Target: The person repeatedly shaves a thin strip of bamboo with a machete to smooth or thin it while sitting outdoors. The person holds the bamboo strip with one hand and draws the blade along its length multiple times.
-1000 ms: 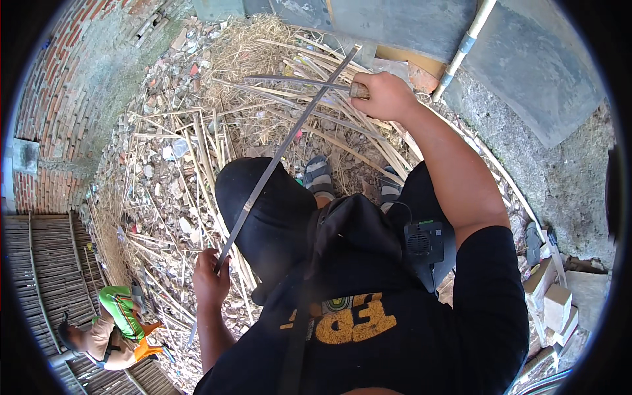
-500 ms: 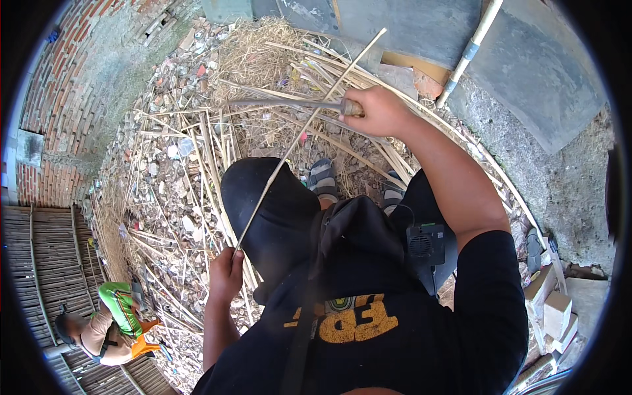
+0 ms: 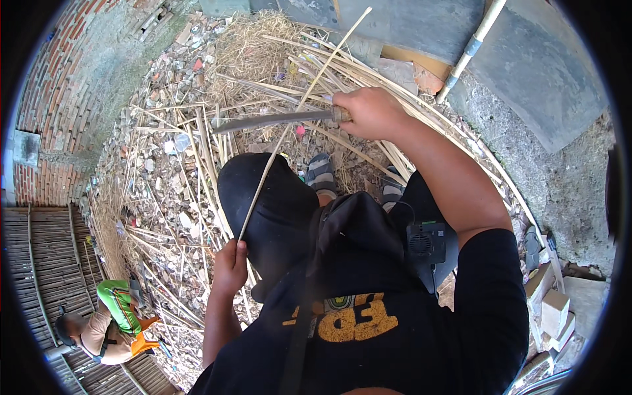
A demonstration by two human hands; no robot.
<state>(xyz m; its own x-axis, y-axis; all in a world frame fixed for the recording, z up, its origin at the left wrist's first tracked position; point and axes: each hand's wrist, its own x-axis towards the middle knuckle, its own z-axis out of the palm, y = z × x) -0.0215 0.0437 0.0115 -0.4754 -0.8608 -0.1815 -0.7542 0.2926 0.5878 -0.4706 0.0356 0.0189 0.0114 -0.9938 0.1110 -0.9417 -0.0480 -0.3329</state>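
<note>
the ground (image 3: 164, 164) fills most of the view from 9 to 1 o'clock, strewn with rubble, dry straw and a loose heap of split bamboo strips (image 3: 368, 72) that fans out toward 12 and 1 o'clock. a curved brick wall (image 3: 46, 79) runs along the rim at 10 o'clock, and grey concrete slabs (image 3: 540, 72) lie at 1 to 2 o'clock with a pale pipe (image 3: 471, 49) slanting across them. at 8 o'clock a woven bamboo panel (image 3: 39, 263) lies flat, and another person (image 3: 108, 322) in a green and tan top crouches on it, well apart from the work.

the person's own dark clothing (image 3: 355, 309) takes up the lower middle, with one dark-trousered knee raised at the centre and sandalled feet (image 3: 322, 174) just above it. small pale blocks (image 3: 550, 306) sit at 4 o'clock.

the right hand (image 3: 372, 112), toward 12 o'clock, is closed in a full fist round the handle of a long knife (image 3: 276, 122), whose dull blade points to 9 o'clock and lies level. a thin bamboo strip (image 3: 296, 112) runs from 12 o'clock down to the centre, crossing the blade at about its middle and touching it there. the left hand (image 3: 230, 266), at 7 o'clock of centre, has its fingers curled tight round the strip's lower end, beside the raised knee.
</note>
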